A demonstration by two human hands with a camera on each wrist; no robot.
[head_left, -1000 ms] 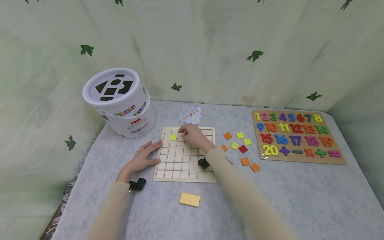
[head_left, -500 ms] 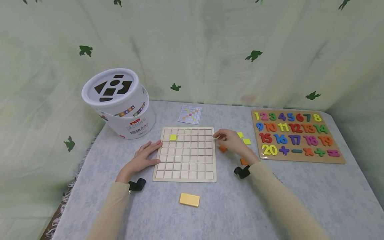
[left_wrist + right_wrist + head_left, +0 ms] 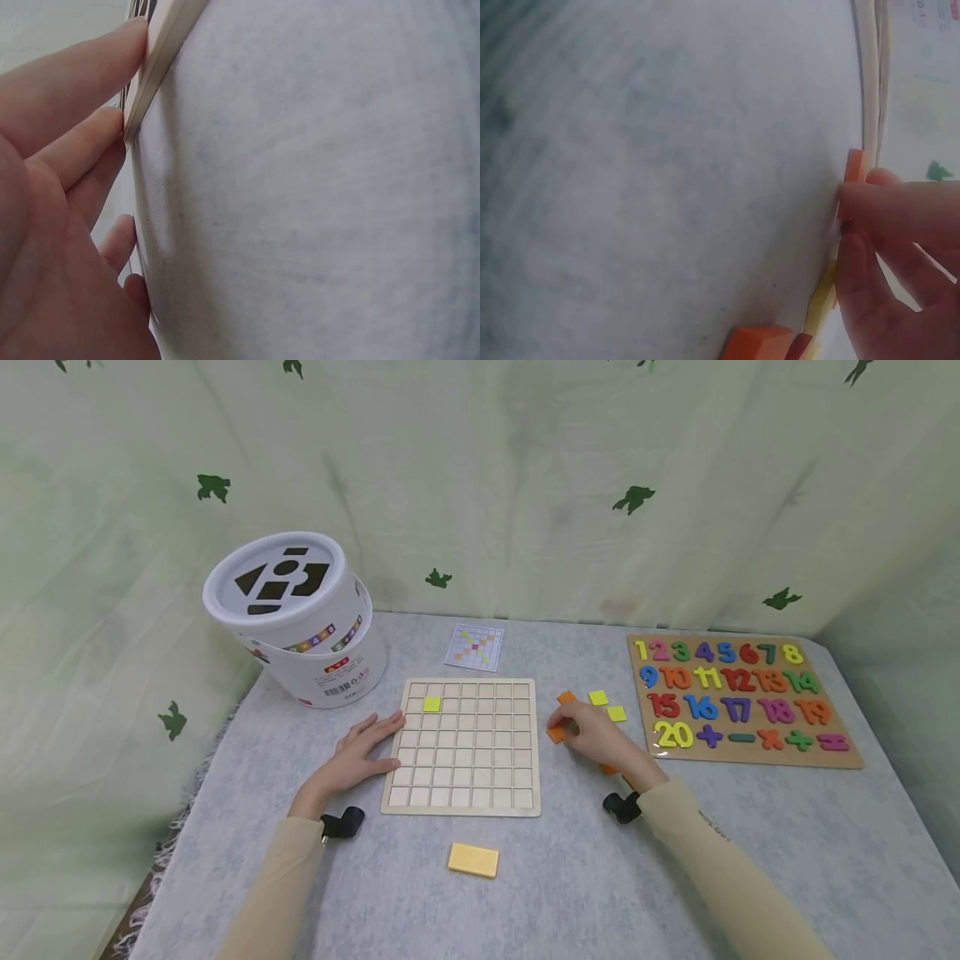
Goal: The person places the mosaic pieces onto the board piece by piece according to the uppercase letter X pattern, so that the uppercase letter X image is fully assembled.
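A pale wooden grid board (image 3: 468, 810) lies flat in the head view, with one yellow tile (image 3: 432, 704) in its upper left part. My left hand (image 3: 360, 756) rests at the board's left edge, fingers extended; its fingertips meet the wooden rim (image 3: 161, 64) in the left wrist view. To the right of the board, my right hand (image 3: 596, 732) pinches an orange tile (image 3: 555, 734) between thumb and finger. The right wrist view shows that thumb (image 3: 877, 204) against the tile. Other tiles are partly hidden under the hand, including a yellow one (image 3: 821, 300) and a red one (image 3: 799, 346).
Behind the board lies a printed pattern card (image 3: 474, 647). A white bucket (image 3: 330, 681) stands at the back left, a number puzzle board (image 3: 750, 760) at the right. A pale yellow block (image 3: 473, 860) lies in front. More yellow tiles (image 3: 616, 713) sit beyond my right hand.
My right hand has moved from over the top of the grid board rightward to the loose tiles and come down on an orange one. My left hand has stayed in place.
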